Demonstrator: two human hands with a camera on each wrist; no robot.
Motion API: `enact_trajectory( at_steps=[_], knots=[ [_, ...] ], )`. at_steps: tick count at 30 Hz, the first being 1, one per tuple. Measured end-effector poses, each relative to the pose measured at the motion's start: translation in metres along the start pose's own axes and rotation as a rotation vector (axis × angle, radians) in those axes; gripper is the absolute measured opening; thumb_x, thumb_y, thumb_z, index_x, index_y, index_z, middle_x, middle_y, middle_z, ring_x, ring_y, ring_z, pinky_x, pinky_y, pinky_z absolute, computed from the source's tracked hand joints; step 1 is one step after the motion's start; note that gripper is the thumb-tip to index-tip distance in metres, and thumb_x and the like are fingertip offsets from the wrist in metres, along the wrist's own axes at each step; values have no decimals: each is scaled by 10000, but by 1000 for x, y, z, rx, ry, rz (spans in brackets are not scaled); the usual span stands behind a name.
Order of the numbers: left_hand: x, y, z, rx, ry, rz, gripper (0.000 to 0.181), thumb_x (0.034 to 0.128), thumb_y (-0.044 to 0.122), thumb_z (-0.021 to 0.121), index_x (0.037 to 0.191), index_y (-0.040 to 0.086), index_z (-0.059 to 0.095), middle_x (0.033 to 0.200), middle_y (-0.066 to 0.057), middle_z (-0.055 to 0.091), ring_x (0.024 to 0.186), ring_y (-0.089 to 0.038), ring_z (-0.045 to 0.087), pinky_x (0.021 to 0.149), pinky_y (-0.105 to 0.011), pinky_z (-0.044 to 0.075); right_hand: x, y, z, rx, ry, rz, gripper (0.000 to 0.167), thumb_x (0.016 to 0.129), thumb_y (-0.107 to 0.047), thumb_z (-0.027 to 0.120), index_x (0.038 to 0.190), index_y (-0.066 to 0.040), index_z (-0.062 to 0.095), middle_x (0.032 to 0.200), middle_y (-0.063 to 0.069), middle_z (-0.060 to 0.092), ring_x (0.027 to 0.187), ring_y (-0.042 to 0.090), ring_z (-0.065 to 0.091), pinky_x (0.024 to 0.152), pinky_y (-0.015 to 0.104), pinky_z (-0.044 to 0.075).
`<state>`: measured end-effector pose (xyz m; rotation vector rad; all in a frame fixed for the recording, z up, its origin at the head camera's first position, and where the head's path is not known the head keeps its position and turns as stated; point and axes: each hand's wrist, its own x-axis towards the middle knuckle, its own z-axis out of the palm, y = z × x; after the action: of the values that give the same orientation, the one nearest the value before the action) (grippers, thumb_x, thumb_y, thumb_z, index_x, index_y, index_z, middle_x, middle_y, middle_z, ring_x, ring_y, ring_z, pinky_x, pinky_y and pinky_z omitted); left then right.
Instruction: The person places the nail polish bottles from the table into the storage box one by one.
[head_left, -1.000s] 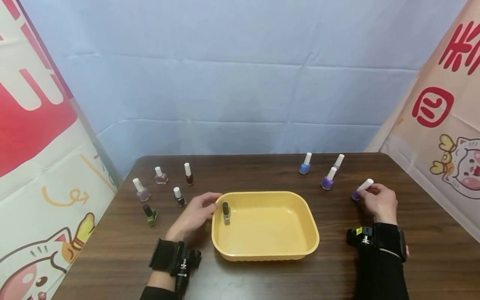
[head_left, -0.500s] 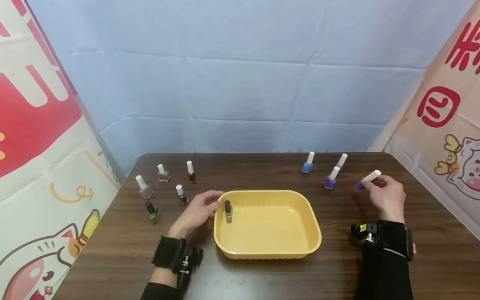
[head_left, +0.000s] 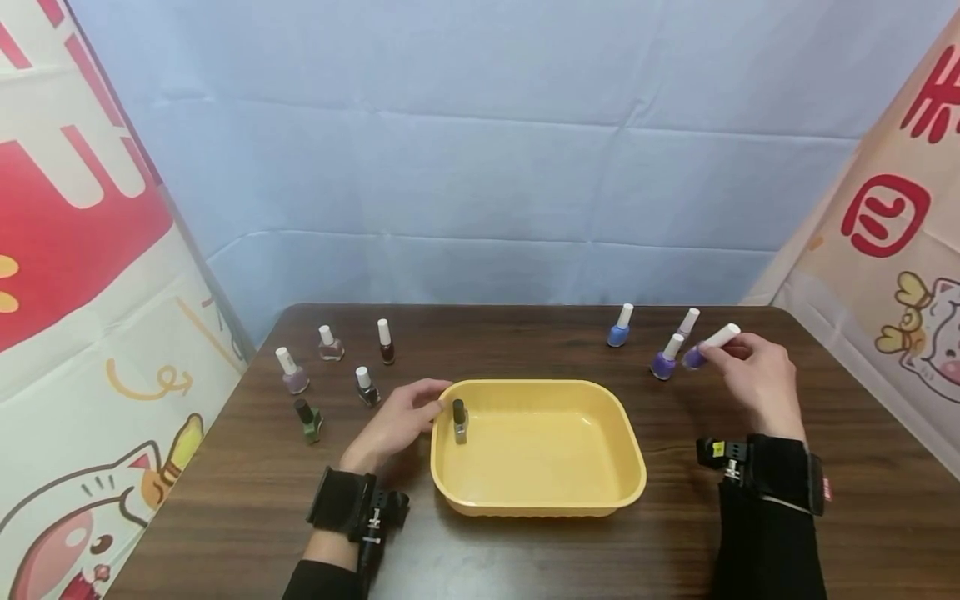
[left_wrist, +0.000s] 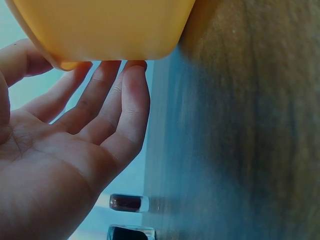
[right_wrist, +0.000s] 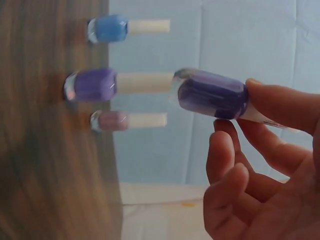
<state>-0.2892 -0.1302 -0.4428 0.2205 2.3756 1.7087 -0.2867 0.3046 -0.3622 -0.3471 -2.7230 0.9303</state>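
Note:
My right hand (head_left: 757, 377) pinches a bottle of purple nail polish (right_wrist: 212, 94) by its white cap. The bottle is tilted and off the table, close to a standing purple nail polish bottle (head_left: 663, 365). Behind that one stands a pale mauve bottle (right_wrist: 113, 120), and a blue nail polish bottle (head_left: 618, 335) is farther left. With thumb at the rim and fingers against the outer wall, my left hand (head_left: 397, 421) holds the left end of a yellow tray (head_left: 540, 507). Inside the tray, a dark-capped nail polish bottle (head_left: 460, 423) leans at the left wall.
Left of the tray are several more bottles: a green one (head_left: 309, 422), a mauve one (head_left: 293, 373), a brownish-pink one (head_left: 330, 345), a dark brown one (head_left: 386, 343) and a black one (head_left: 367, 388). A blue cloth (head_left: 480, 167) hangs behind the wooden table (head_left: 495, 346).
My right hand has raised the purple nail polish bottle from the table and carried it left towards the other purple one. The left hand stays at the tray; the head view has shifted slightly.

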Motion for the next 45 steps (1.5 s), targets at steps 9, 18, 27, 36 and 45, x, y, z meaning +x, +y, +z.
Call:
enact_trajectory(
  at_steps=[9, 18, 27, 36, 45],
  knots=[
    [1, -1, -1, -11, -12, -7, 325, 960, 168, 560, 1278, 115, 599, 1301, -108, 604, 1017, -202, 656, 825, -341, 563, -7, -30, 5, -3, -74, -114, 492, 958, -419, 531, 1137, 34, 599, 1123, 301, 630, 1026, 407, 528, 704, 344, 374],
    [0, -1, 0, -10, -16, -5, 329, 963, 169, 556, 1284, 113, 594, 1294, -106, 608, 1024, -199, 653, 830, -341, 563, -16, -59, 13, -12, -157, -198, 464, 957, -408, 545, 1105, 26, 619, 1062, 232, 647, 920, 309, 560, 678, 298, 414],
    [1, -1, -1, -7, -22, -22, 331, 965, 178, 550, 1291, 135, 589, 1309, -89, 599, 1058, -203, 644, 849, -349, 559, -25, -84, 21, -7, -239, -255, 378, 952, -391, 563, 1076, -45, 647, 1067, 177, 680, 919, 287, 570, 690, 302, 432],
    [2, -3, 0, -4, -15, -19, 330, 958, 165, 551, 1284, 128, 595, 1285, -100, 613, 1008, -189, 660, 830, -340, 564, -37, -106, 40, 0, -315, -314, 239, 937, -344, 604, 971, -118, 678, 1007, 98, 705, 947, 263, 620, 767, 348, 451],
    [1, -1, 0, -10, -18, -16, 337, 962, 147, 544, 1295, 118, 583, 1286, -104, 610, 1006, -195, 663, 825, -339, 567, -47, -122, 58, -3, -357, -360, 154, 922, -274, 630, 931, -121, 650, 902, 55, 692, 842, 209, 588, 732, 318, 425]
  ],
)
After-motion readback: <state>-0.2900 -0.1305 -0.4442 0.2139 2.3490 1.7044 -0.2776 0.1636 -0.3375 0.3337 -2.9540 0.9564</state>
